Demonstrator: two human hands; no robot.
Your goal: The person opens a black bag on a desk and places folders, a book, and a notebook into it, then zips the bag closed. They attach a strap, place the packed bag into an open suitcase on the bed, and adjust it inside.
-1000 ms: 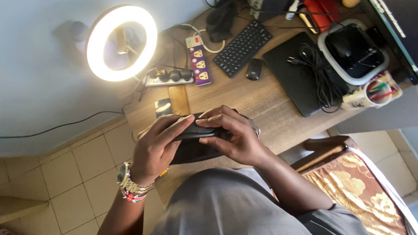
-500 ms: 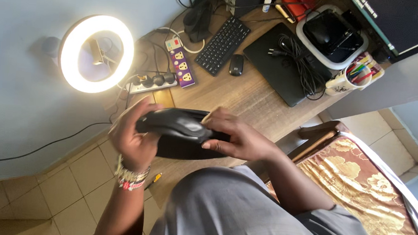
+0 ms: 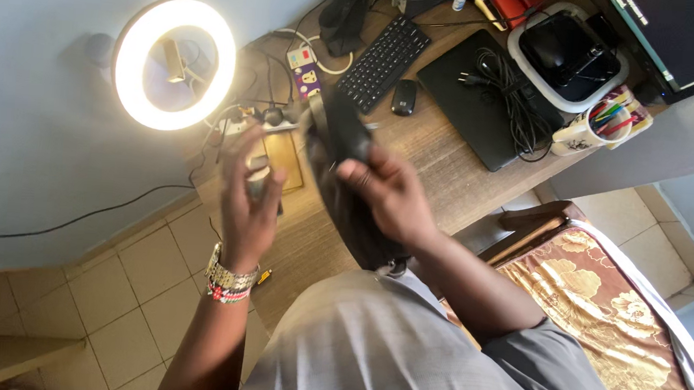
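Above the table (image 3: 439,157), my right hand (image 3: 388,191) has its fingers clamped on the black pouch (image 3: 348,179) hanging blurred, while my left hand (image 3: 249,200) spreads empty, so it might slip onto the power strip (image 3: 306,74).

Before, we hold the black pouch (image 3: 347,166) flat and level between both hands, low over the desk edge. Now our left hand (image 3: 249,204) is off it and hangs open beside it, fingers spread. Only our right hand (image 3: 388,191) grips the pouch, which is turned upright and lifted higher, its top end reaching toward the keyboard (image 3: 382,61).
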